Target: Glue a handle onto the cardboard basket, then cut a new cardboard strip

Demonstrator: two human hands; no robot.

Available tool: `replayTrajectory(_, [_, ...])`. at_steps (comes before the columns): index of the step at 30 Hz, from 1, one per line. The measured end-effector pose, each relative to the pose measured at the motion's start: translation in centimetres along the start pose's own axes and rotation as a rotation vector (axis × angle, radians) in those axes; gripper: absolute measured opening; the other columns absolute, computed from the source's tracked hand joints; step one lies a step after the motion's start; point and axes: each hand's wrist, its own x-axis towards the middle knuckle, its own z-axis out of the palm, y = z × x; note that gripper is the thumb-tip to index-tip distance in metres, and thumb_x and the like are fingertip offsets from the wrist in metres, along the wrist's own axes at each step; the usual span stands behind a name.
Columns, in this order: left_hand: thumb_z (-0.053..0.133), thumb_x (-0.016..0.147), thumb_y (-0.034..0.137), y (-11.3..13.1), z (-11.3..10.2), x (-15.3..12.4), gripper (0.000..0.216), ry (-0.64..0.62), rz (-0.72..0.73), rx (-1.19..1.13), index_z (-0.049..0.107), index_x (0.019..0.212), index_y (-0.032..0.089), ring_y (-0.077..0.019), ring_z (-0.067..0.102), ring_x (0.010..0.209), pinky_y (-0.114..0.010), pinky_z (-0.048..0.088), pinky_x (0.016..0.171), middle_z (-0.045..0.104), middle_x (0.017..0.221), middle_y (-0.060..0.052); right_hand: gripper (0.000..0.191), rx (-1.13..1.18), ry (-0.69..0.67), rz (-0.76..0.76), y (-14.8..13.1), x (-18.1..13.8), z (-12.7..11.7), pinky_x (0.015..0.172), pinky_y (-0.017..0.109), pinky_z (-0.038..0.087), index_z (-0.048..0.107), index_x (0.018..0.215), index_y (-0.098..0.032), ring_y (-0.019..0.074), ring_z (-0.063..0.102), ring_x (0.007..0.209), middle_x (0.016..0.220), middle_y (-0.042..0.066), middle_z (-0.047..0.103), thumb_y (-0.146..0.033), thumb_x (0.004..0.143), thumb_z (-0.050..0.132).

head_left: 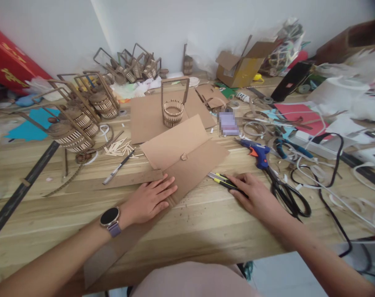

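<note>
On the wooden table (200,225) I count one open cardboard box (241,74); I cannot tell what it holds. One cardboard piece (200,165) lies nearest me, under the left hand (153,200), which I have flat, fingers slightly spread, gripping nothing. One tall-handled basket (173,119) stands behind it, brown floor showing inside. One blue glue gun (260,152) lies rightward. My right hand (249,192) has its fingers curled round one utility knife (223,181), blade just beside the cardboard piece.

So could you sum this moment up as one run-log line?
left hand: flat on cardboard | right hand: holding utility knife | near right hand: glue gun, scissors | farther back: handled basket
</note>
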Motion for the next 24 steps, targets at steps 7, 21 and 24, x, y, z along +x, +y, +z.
replayTrajectory(7, [0.024, 0.106, 0.05, -0.4, 0.6, -0.2, 0.053, 0.083, 0.034, -0.019, 0.025, 0.157, 0.035, -0.0237, 0.026, 0.15, -0.038, 0.035, 0.11, 0.028, 0.163, 0.001, 0.043, 0.057, -0.055, -0.044, -2.1, -1.2, -0.3, 0.087, 0.046, 0.054, 0.06, 0.136, -0.024, 0.0274, 0.062, 0.097, 0.108, 0.013, 0.064, -0.033, 0.096, 0.048])
replayTrajectory(21, [0.022, 0.103, 0.06, 0.3, 0.3, 3.5, 0.063, 0.092, 0.016, -0.076, 0.032, 0.155, 0.027, -0.0293, 0.02, 0.152, -0.045, 0.034, 0.115, 0.028, 0.163, -0.004, 0.046, 0.036, 0.048, 0.04, -0.8, 0.9, 1.0, 0.084, 0.042, 0.052, 0.062, 0.135, -0.022, 0.0278, 0.063, 0.095, 0.102, 0.012, 0.064, -0.039, 0.096, 0.046])
replayTrajectory(24, [0.019, 0.105, 0.055, 0.0, 0.4, 3.7, 0.059, 0.096, 0.02, -0.07, 0.033, 0.155, 0.026, -0.0274, 0.019, 0.152, -0.044, 0.031, 0.117, 0.026, 0.164, -0.002, 0.045, 0.03, 0.055, 0.031, -0.5, 1.4, 1.5, 0.084, 0.042, 0.052, 0.062, 0.135, -0.023, 0.0279, 0.063, 0.095, 0.103, 0.012, 0.064, -0.037, 0.095, 0.047])
